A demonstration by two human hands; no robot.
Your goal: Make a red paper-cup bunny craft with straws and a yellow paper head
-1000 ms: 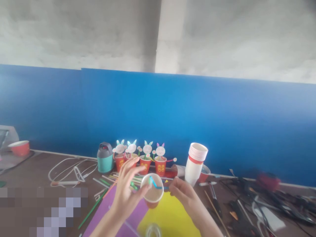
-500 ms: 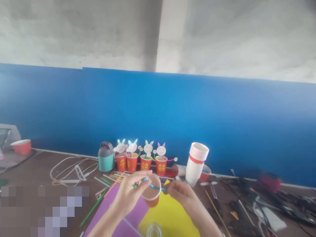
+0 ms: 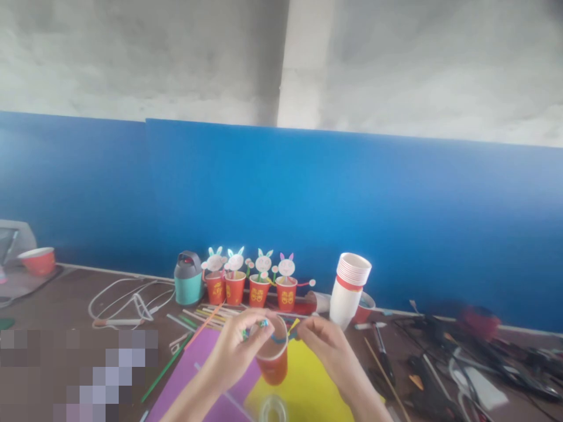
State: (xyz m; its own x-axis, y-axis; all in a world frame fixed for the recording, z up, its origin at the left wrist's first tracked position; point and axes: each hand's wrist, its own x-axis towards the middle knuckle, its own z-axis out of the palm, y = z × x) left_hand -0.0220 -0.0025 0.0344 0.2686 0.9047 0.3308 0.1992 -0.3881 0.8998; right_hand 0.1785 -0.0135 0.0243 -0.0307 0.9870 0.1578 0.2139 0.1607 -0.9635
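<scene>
Head view: left hand (image 3: 234,347) fingers pinch blue strip (image 3: 278,340) at red cup's (image 3: 273,369) 10 o'clock, right hand (image 3: 324,344) fingers closed at 3 o'clock, probably steadying strip across mouth.

Left hand (image 3: 237,347) now pinching blue strip (image 3: 278,339); red cup (image 3: 273,369) lower.

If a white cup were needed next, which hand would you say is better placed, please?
Probably the right hand: it is nearer the white cups, with the red cup between it and the left hand. Both look busy.
</scene>
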